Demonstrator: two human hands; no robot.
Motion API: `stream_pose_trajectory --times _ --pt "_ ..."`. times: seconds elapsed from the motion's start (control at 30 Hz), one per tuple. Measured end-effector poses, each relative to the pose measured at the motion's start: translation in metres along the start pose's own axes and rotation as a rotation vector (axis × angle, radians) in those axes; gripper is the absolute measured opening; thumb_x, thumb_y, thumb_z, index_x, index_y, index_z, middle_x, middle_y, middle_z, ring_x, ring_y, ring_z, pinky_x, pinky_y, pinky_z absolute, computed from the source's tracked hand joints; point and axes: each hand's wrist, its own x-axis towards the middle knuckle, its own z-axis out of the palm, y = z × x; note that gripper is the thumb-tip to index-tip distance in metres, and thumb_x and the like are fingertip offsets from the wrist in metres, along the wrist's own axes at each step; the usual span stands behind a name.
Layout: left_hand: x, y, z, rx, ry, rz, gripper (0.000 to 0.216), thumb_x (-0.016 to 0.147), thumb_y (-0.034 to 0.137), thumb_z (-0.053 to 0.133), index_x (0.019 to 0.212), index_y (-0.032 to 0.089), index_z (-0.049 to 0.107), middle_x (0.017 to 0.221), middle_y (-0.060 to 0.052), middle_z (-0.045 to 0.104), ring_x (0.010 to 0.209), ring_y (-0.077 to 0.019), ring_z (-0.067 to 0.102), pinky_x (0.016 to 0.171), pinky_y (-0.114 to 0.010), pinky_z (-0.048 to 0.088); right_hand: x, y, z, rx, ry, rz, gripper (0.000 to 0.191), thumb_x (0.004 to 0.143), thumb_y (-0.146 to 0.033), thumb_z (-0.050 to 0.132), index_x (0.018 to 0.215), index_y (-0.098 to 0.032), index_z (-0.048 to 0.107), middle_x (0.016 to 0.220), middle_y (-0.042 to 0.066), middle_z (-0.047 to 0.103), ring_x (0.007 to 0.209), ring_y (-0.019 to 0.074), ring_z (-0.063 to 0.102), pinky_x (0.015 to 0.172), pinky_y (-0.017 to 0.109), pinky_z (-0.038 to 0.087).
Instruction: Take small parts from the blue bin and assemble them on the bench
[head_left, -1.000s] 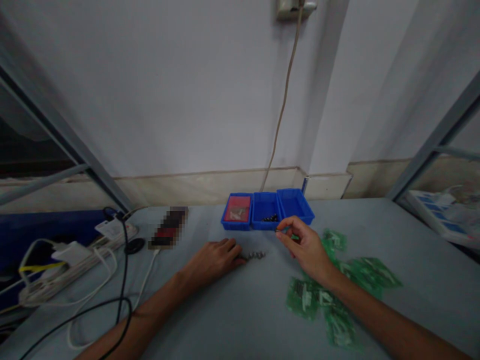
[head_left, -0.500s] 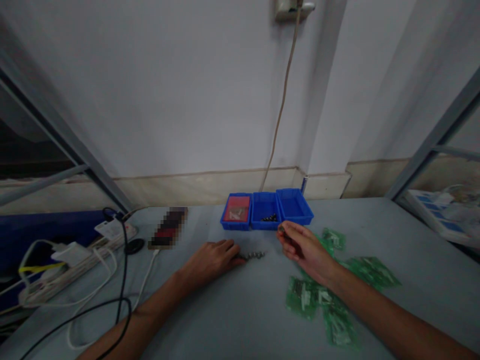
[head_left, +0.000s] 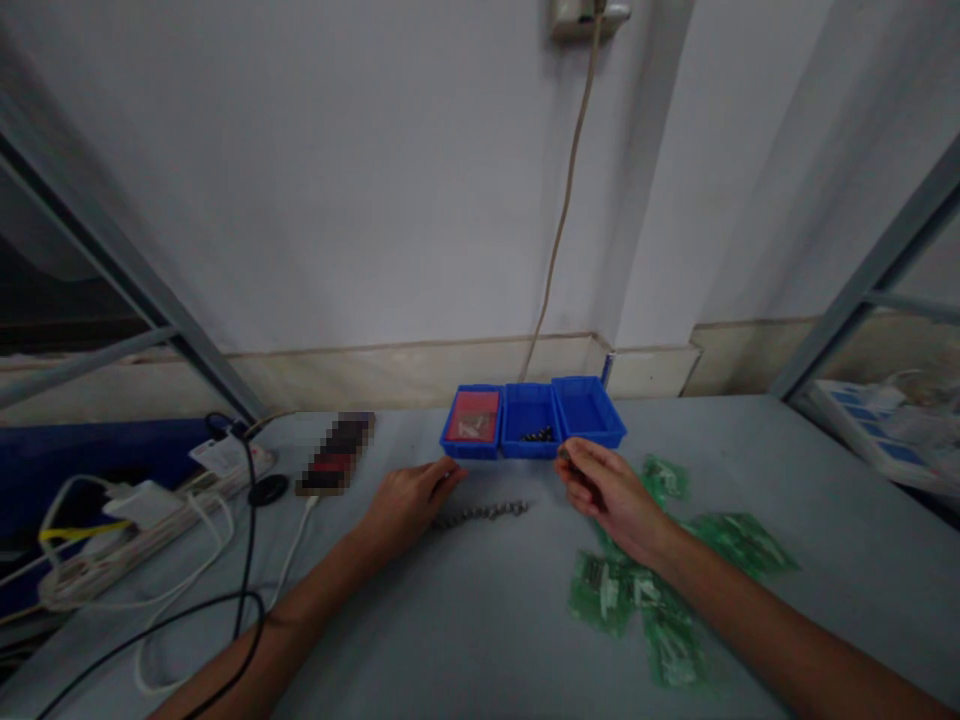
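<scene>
From the head view, your right hand (head_left: 606,488) pinches a small part (head_left: 564,454) before the blue bins; your left hand (head_left: 409,503) curls loosely, its grasp unclear. Some metal pieces (head_left: 541,435) are in the middle bin (head_left: 529,403); a row of metal parts (head_left: 487,512) lies outside, on the table (head_left: 465,640).

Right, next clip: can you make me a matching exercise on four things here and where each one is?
1. Line of small grey metal-looking parts
2. Small heap of dark shiny parts
3. Flat red rectangular panel
4. Green see-through plastic packets

A. On both sides of the right forearm
B. Inside the leftmost blue plastic bin
C. On the grey tabletop, beside the left hand
D. Inside the middle blue plastic bin

Pairs: 1-C, 2-D, 3-B, 4-A
</scene>
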Motion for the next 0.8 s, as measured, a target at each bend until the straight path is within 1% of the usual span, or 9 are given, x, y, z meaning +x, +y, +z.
stream_pose_trajectory --times 0.1,0.23,0.33,0.43,0.5,0.57,0.63,0.8 --pt "-0.001 0.0 0.0 -0.024 -0.017 0.015 0.042 0.112 0.046 0.034 0.098 0.02 0.064 0.079 -0.003 0.074 0.065 -0.0183 0.068 0.059 -0.026 0.042 -0.001 0.0 0.0 -0.012 0.011 -0.01 0.037 0.084 -0.053 0.08 0.088 -0.019 0.066 0.078 0.0 0.063 0.049 0.0049 0.037 0.041 0.019 0.022" --pt "-0.002 0.0 0.0 -0.051 -0.056 0.073 0.04 0.112 0.043 0.036 0.096 0.02 0.064 0.081 -0.003 0.073 0.068 -0.0175 0.068 0.062 -0.026 0.044 -0.001 -0.001 0.001 -0.069 -0.025 -0.072 0.031 0.087 -0.049 0.078 0.094 -0.022 0.065 0.082 -0.001 0.061 0.051 0.0062 0.04 0.04 0.018 0.025" --pt "-0.003 0.004 -0.003 -0.101 -0.087 0.112 0.036 0.112 0.042 0.039 0.099 0.02 0.065 0.086 -0.003 0.073 0.073 -0.017 0.068 0.066 -0.026 0.047 0.0 0.0 0.0 -0.219 -0.011 -0.146 0.029 0.087 -0.049 0.076 0.096 -0.024 0.064 0.078 -0.003 0.06 0.053 0.0094 0.045 0.039 0.019 0.032" --pt "-0.003 0.01 -0.008 -0.155 -0.122 0.146 0.029 0.108 0.044 0.05 0.104 0.021 0.066 0.089 -0.002 0.07 0.075 -0.0159 0.066 0.067 -0.026 0.047 0.001 0.001 -0.002 -0.412 0.024 -0.235 0.029 0.088 -0.049 0.074 0.097 -0.024 0.064 0.07 -0.004 0.056 0.051 0.0114 0.047 0.039 0.021 0.036" --pt "-0.003 0.013 -0.01 -0.148 -0.13 0.169 0.029 0.103 0.048 0.058 0.107 0.021 0.066 0.095 -0.004 0.068 0.08 -0.0172 0.065 0.07 -0.027 0.049 0.002 0.002 -0.003 -0.508 0.044 -0.296 0.027 0.089 -0.049 0.073 0.097 -0.024 0.064 0.071 -0.004 0.056 0.05 0.0115 0.047 0.039 0.022 0.037" --pt "-0.004 0.015 -0.01 -0.126 -0.134 0.196 0.03 0.101 0.05 0.062 0.108 0.021 0.065 0.103 -0.006 0.066 0.089 -0.0197 0.065 0.074 -0.029 0.05 0.001 0.002 -0.003 -0.566 0.058 -0.336 0.025 0.09 -0.047 0.072 0.096 -0.024 0.065 0.072 -0.004 0.056 0.049 0.0113 0.047 0.04 0.023 0.038" --pt "-0.005 0.015 -0.008 -0.108 -0.14 0.218 0.03 0.102 0.05 0.06 0.106 0.021 0.065 0.104 -0.006 0.066 0.092 -0.0206 0.065 0.075 -0.03 0.05 0.0 0.002 -0.002 -0.597 0.059 -0.344 0.022 0.092 -0.046 0.071 0.096 -0.024 0.065 0.07 -0.004 0.054 0.047 0.011 0.046 0.041 0.024 0.038" --pt "-0.005 0.011 -0.001 -0.099 -0.155 0.26 0.033 0.108 0.049 0.049 0.103 0.021 0.064 0.096 -0.004 0.067 0.083 -0.0179 0.065 0.072 -0.028 0.049 0.0 0.002 -0.001 -0.599 0.052 -0.351 0.021 0.092 -0.045 0.07 0.095 -0.025 0.066 0.071 -0.003 0.056 0.05 0.0121 0.048 0.044 0.025 0.038"
